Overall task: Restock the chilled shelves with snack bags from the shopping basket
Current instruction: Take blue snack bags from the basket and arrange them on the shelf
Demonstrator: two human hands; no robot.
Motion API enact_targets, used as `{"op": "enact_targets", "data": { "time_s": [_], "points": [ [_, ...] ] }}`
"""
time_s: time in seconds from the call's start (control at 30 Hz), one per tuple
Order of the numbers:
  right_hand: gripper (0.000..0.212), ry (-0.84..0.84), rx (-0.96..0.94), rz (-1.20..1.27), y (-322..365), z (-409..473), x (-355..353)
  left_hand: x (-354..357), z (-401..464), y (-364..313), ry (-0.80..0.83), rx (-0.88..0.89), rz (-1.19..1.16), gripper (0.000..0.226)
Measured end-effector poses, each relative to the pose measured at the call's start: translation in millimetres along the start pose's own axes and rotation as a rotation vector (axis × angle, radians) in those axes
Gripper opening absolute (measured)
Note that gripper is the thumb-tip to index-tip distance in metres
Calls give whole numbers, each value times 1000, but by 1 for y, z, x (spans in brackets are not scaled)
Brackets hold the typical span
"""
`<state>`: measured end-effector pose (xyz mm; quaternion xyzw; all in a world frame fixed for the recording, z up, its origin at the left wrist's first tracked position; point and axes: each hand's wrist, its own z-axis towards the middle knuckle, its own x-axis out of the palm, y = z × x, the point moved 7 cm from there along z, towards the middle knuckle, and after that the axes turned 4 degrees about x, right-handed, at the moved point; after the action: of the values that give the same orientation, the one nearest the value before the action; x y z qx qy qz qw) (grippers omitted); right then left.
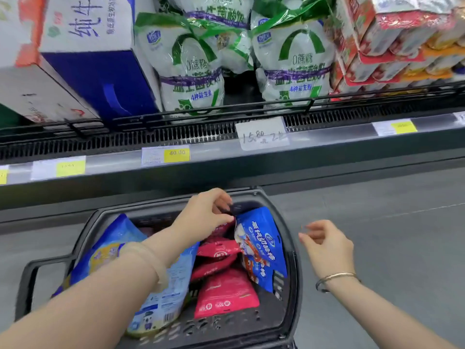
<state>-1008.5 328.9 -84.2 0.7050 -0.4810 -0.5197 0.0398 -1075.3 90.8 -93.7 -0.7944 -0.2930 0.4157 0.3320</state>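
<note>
A dark plastic shopping basket [293,268] stands on the floor below the chilled shelf [226,152]. Inside lie several red snack bags [224,290], a blue bag with white print [264,245] leaning on the right wall, and a large light-blue bag [166,285] on the left under my forearm. My left hand [206,215] reaches into the far end of the basket, its fingertips pinching the top corner of the blue bag. My right hand [327,245] hovers just right of the basket with loosely curled fingers, holding nothing.
On the shelf stand white and green yogurt-drink bags [191,69], a white and blue milk carton box [95,59] at left, and red and orange multipacks [392,39] at right. Price labels [176,153] line the shelf edge. Grey floor [390,210] lies right of the basket.
</note>
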Motion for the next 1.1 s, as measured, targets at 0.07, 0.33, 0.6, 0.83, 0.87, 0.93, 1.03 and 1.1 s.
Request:
{"op": "enact_targets", "data": {
  "time_s": [0.07, 0.33, 0.6, 0.83, 0.87, 0.93, 1.03, 1.1],
  "points": [
    [11, 74, 57, -36, -18, -12, 21, 21, 4, 17, 37, -21, 10, 29],
    [35, 166, 150, -85, -53, -35, 83, 96, 37, 51, 138, -3, 155, 58],
    [50, 145, 172, -154, -66, -27, 109, 140, 63, 63, 219, -22, 210, 65],
    [23, 225, 290, -330, -77, -5, 120, 140, 68, 75, 221, -4, 209, 62],
    [22, 233, 293, -363, -77, -1, 121, 141, 68, 76, 221, -11, 196, 64],
    [22, 263, 265, -431, -71, 4, 121, 143, 66, 79, 215, -27, 180, 71],
    [18, 294, 85, -545, -49, 0, 122, 144, 60, 82, 224, -29, 183, 82],
    [15, 195, -214, -666, -19, -10, 112, 140, 54, 79, 222, -22, 152, 85]
  ]
}}
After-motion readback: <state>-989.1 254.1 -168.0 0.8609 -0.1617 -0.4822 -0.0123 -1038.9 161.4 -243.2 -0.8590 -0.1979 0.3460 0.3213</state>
